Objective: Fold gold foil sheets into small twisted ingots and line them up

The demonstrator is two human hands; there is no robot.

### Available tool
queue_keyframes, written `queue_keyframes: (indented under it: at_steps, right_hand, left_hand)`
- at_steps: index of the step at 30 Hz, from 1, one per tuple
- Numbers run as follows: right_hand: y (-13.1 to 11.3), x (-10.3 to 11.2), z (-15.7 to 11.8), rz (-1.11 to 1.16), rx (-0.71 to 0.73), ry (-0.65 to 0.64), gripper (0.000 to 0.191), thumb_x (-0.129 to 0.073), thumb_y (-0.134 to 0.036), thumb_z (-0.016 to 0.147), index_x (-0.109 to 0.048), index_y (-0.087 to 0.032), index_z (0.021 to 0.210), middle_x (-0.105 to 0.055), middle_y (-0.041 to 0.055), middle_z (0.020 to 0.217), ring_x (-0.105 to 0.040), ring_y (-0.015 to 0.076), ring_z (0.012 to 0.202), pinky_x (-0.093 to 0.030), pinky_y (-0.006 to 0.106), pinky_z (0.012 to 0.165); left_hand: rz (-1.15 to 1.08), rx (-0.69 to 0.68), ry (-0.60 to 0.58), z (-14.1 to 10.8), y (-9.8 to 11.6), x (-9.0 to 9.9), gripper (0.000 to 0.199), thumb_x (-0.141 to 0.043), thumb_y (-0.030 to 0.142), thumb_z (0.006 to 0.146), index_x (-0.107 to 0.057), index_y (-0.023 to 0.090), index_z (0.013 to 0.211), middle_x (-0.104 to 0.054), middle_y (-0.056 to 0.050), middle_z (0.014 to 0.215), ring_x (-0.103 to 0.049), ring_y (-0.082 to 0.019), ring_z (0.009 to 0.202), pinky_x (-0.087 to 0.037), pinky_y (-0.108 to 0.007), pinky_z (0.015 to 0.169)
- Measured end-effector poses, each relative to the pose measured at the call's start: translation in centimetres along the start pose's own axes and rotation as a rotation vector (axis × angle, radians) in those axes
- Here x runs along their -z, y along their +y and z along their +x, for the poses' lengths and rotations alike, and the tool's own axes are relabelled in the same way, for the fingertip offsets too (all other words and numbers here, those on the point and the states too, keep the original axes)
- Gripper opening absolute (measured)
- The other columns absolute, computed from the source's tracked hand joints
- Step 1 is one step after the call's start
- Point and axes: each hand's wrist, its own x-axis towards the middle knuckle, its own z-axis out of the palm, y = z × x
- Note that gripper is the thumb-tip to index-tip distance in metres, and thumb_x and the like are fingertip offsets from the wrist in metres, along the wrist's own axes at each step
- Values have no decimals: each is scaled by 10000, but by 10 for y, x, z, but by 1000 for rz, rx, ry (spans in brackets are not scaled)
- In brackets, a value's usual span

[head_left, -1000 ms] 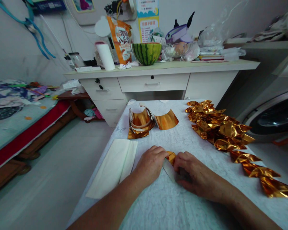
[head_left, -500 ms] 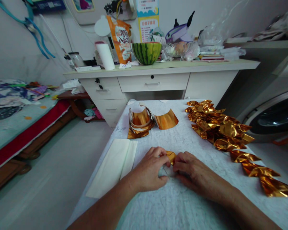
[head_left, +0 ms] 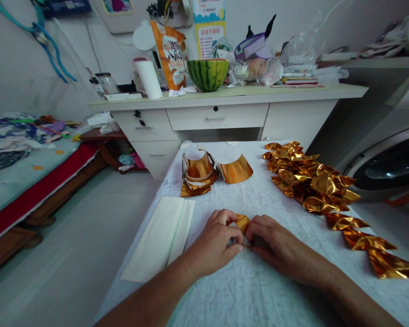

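Between my two hands is a small piece of gold foil paper (head_left: 241, 222), partly hidden by the fingers. My left hand (head_left: 221, 240) pinches its left side, thumb and fingers curled together. The right hand (head_left: 267, 238) grips the opposite side with bent fingers. Beyond them lie curled gold foil sheets (head_left: 198, 172) in a loose stack, and one single curved sheet (head_left: 236, 170) beside it. Left of my hands rests a pile of pale paper sheets (head_left: 160, 238). Folded gold foil pieces (head_left: 313, 181) are heaped on the right, with several trailing toward the near right edge.
A pale quilted cloth covers the table (head_left: 225, 295). Behind it stands a white desk (head_left: 221, 116) carrying a watermelon half (head_left: 207, 74), an orange pouch (head_left: 170, 56) and clutter. To the left is a bed (head_left: 37, 181); a washing machine (head_left: 388, 154) stands at right.
My left thumb and fingers have closed nearer together at the near side of the foil. The right hand has barely shifted; the other things stay where they were.
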Motion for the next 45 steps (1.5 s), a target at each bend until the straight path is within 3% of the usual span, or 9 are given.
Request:
queue_keyframes:
  at_steps: [5, 21, 29, 39, 45]
  right_hand:
    - [1, 3, 0, 56, 0, -4, 279, -475, 31, 790, -563, -204, 910, -588, 28, 939, -535, 180, 896, -440, 322, 804]
    - [-1, -7, 2, -19, -31, 80, 62, -516, -149, 907, -552, -198, 894, -605, 54, 905, -530, 203, 842, -431, 342, 751]
    - [-2, -11, 5, -62, -62, 76, 76, -536, -114, 871, -527, -189, 870, -592, 54, 884, -502, 206, 814, -411, 356, 737]
    - [-1, -9, 6, 12, -70, 80, 198, -442, -49, 878, -567, -199, 846, -600, 43, 877, -522, 191, 840, -421, 341, 764]
    - [-1, -10, 8, -18, -55, 72, 110, -521, -128, 903, -590, -197, 850, -595, 45, 868, -517, 195, 836, -418, 339, 755]
  left_hand:
    - [-5, 11, 11, -2, 1, -2, 83, -675, 134, 797, -677, 217, 792, -515, -45, 1167, -468, -228, 1168, -393, -381, 1017]
    - [-15, 61, 89, 3, 0, -11, 108, -663, 97, 769, -623, 193, 739, -539, -36, 1117, -486, -216, 1113, -396, -378, 982]
    - [-4, 72, 114, 5, 2, -12, 108, -641, 118, 805, -627, 188, 724, -559, -34, 1061, -498, -206, 1062, -400, -377, 960]
    - [-45, 69, 67, 3, 1, -11, 85, -703, 147, 784, -665, 208, 737, -539, -31, 1116, -479, -224, 1119, -393, -386, 981]
    - [-48, 68, 46, 2, 0, -8, 69, -706, 159, 787, -674, 212, 756, -535, -34, 1133, -474, -231, 1134, -392, -392, 988]
